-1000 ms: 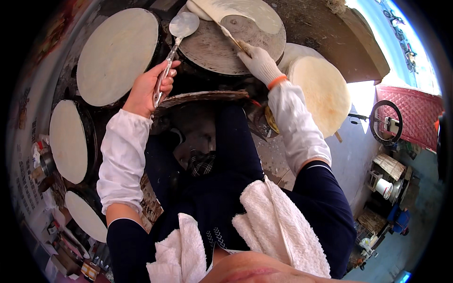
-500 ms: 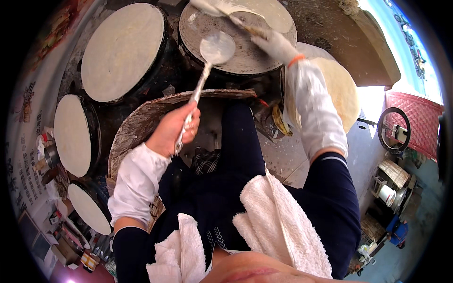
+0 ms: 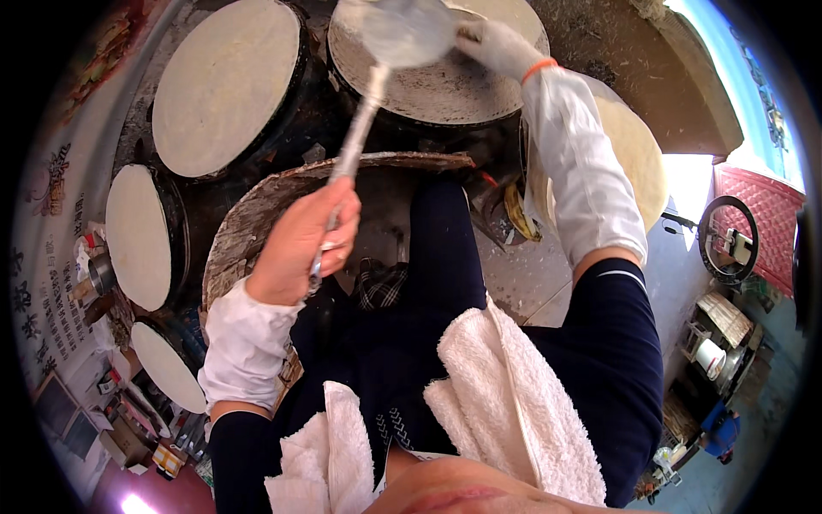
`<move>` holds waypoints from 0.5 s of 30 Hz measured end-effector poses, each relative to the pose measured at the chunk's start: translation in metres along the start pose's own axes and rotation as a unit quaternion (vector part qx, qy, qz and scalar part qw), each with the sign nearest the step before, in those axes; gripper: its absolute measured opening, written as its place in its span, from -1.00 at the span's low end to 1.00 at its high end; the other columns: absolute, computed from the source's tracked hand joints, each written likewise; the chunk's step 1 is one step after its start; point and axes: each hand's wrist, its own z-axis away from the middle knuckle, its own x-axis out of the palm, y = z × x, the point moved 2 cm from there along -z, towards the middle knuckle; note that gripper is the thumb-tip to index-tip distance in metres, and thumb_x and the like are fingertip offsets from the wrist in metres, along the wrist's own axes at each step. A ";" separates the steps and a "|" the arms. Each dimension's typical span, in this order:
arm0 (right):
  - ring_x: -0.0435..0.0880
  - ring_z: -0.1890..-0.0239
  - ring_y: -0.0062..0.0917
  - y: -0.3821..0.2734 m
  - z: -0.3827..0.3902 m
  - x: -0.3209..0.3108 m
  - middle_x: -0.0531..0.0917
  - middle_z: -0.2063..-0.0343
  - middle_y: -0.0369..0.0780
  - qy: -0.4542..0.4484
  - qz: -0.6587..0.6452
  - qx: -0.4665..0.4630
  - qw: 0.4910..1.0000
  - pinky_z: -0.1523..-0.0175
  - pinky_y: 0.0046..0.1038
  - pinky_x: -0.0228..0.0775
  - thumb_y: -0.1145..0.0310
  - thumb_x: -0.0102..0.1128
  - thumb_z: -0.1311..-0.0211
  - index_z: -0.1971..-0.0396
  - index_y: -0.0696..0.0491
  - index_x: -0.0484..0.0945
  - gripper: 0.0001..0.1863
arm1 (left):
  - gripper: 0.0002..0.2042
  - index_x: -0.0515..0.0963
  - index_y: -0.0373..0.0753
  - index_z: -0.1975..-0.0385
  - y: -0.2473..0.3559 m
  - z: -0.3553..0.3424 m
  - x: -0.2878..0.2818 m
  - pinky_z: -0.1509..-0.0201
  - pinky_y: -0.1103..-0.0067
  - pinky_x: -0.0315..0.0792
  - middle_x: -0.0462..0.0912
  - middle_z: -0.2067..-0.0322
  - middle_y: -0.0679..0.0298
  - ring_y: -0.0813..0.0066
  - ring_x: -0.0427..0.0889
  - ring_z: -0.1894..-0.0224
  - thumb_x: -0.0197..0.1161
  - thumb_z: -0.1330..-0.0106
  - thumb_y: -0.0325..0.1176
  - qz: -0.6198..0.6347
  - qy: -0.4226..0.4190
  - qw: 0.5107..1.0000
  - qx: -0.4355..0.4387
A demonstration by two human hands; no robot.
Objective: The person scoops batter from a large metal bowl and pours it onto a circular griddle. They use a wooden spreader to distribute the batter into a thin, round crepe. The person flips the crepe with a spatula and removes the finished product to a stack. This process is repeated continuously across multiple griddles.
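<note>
In the head view, the hands were apart. The bare left hand was closed round the handle of a metal ladle, whose blurred bowl overlapped the upper part of a dark round plate; whether it touched could not be told. The gloved right hand was curled just beside the bowl, its grip hidden. Good handling called for a level ladle, a loose wrist and some room between bowl and glove. A curved wooden board stood between body and plate, so the left hand had to work across it. Crowding the left were a large pale disc and two smaller ones; on the right, the white sleeve partly hid a pale round sheet.
</note>
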 end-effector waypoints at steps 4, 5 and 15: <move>0.67 0.12 -0.04 -0.025 0.105 0.017 0.69 0.20 0.03 0.005 -0.030 0.016 0.999 -0.04 -0.16 0.52 0.13 0.11 -0.37 -0.27 -0.10 0.44 -0.51 | -0.64 0.29 -0.11 0.43 0.013 0.042 -0.015 0.80 0.77 0.05 0.20 0.73 0.53 0.76 0.14 0.83 -0.09 -0.59 -0.02 0.087 0.022 0.992 0.092; 0.70 0.09 -0.08 -0.028 0.121 0.021 0.70 0.17 0.02 -0.014 -0.034 0.048 0.998 -0.07 -0.23 0.52 0.11 0.11 -0.37 -0.27 -0.10 0.45 -0.50 | -0.64 0.28 -0.12 0.43 0.014 0.053 -0.022 0.81 0.77 0.05 0.18 0.74 0.52 0.75 0.13 0.84 -0.11 -0.59 -0.02 0.109 0.042 0.987 0.113; 0.31 0.66 -0.81 -0.028 0.145 0.039 0.45 0.58 -0.49 -0.026 -0.342 0.250 0.905 0.61 -0.67 0.11 0.09 0.15 -0.43 -0.29 -0.06 0.48 -0.50 | -0.69 0.32 -0.23 0.29 -0.008 0.097 -0.060 0.80 0.76 0.10 0.22 0.72 0.46 0.74 0.16 0.81 -0.17 -0.63 -0.15 0.200 0.067 0.964 0.164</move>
